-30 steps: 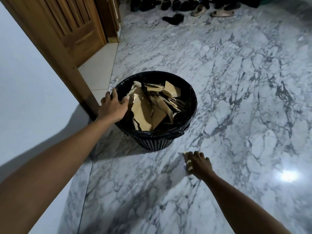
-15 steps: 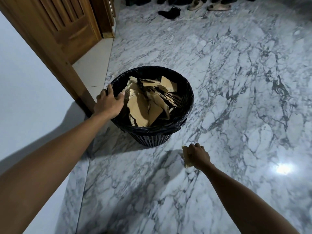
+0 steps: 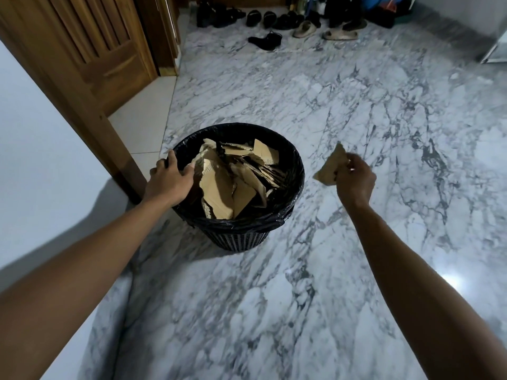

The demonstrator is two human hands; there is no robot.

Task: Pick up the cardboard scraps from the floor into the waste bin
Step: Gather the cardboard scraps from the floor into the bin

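While gripping the one waste bin (image 3: 241, 231), left hand (image 3: 170, 182); right hand (image 3: 355, 182), fingers pinching one cardboard scrap (image 3: 330, 168).

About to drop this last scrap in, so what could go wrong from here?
The cardboard scrap in the right hand is beside the waste bin, not over it; released now, it would likely miss. The bin's cardboard pile reaches the rim, so it may slide off.
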